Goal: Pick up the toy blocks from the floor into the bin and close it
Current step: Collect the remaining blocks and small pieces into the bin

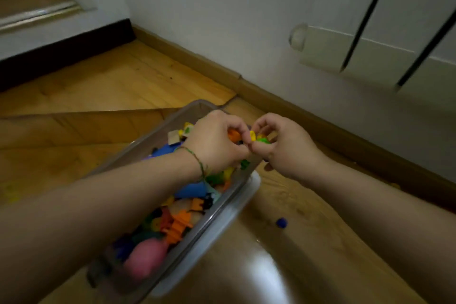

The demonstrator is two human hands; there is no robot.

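Note:
A clear plastic bin (172, 118) lies on the wooden floor, filled with several coloured toy blocks (177, 224) in orange, blue, pink and green. Above its far right corner my left hand (217, 140) pinches an orange block (233, 134). My right hand (283, 145) meets it fingertip to fingertip and pinches yellow and green blocks (257, 138). A small blue block (281, 222) rests on the floor to the right of the bin. The bin's white lid edge (246, 195) shows along its right side.
A wooden skirting board (296, 106) and white wall run behind the bin. White furniture with dark gaps (370, 52) stands at the upper right. A step with a black base (61, 49) is at the upper left. Something yellow (9, 192) lies blurred at the far left.

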